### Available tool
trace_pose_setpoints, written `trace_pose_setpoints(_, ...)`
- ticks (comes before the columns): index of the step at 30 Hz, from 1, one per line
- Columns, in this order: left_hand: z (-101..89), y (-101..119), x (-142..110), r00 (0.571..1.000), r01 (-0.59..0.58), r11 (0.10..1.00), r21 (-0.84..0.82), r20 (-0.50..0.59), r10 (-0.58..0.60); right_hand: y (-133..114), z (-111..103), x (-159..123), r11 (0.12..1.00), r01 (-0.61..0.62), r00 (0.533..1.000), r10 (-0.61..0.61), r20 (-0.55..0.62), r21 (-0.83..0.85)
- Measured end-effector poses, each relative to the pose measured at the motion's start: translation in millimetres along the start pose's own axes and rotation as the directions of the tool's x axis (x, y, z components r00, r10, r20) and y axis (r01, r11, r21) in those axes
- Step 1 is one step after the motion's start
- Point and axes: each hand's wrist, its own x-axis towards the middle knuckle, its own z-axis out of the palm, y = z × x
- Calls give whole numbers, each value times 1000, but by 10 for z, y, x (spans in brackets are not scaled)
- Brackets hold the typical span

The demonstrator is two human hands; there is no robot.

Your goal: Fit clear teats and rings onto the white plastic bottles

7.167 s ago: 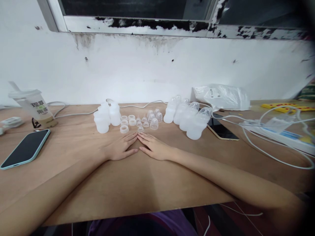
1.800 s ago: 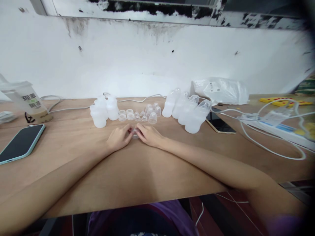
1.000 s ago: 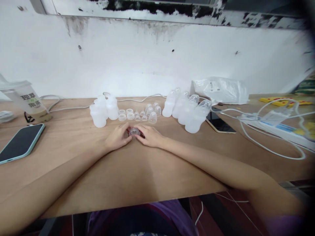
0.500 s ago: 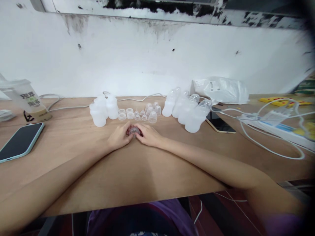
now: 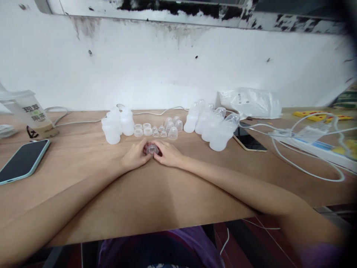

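Note:
My left hand [image 5: 136,154] and my right hand [image 5: 169,153] meet at mid-table, fingers closed round a clear baby-bottle nipple [image 5: 152,149] that seems to sit in a ring. Its round face tilts toward me, and the fingertips behind it are partly hidden. Just beyond stand several clear bottle rings [image 5: 138,132], small nipples [image 5: 163,133] and domed caps [image 5: 173,133]. To their left are several frosted bottles [image 5: 112,131] without tops. On the right, several frosted bottles with clear domed caps [image 5: 219,134] stand in a slanting row.
At the left are a drink cup [image 5: 35,113] and a phone [image 5: 23,160]. Another phone [image 5: 249,140] lies behind the capped bottles, near a white power strip [image 5: 320,143] with looping cables. A white plastic bag [image 5: 251,102] rests against the wall.
Between my fingers the clear nipple piece has turned slightly, so more of its round face shows. Both hands stay in nearly the same place, and the things on the table have not moved.

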Motion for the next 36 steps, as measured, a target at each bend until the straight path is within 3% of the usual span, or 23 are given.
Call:
trace_pose_setpoints(17, 29, 13, 40, 1000, 12, 999, -36, -22, -13, 2, 13, 32, 998, -53, 998, 54, -11, 36)
trace_pose_setpoints(30, 41, 12, -26, 1000, 14, 992, 123, -18, -11, -4, -3, -4, 996, 35, 998, -31, -53, 87)
trace_pose_setpoints(33, -42, -15, -48, 980, -40, 963, 265, -177, 89, 42, -8, 20, 974, 3, 987, 34, -158, 225)
trace_pose_setpoints(34, -95, -50, -51, 948, -54, 947, 318, -281, 148, 69, -7, 31, 952, -25, 979, 84, -183, 306)
trace_pose_setpoints(36, -225, -168, -42, 824, -16, 924, 382, -518, 229, 130, 0, 52, 862, -114, 961, 222, -164, 494)
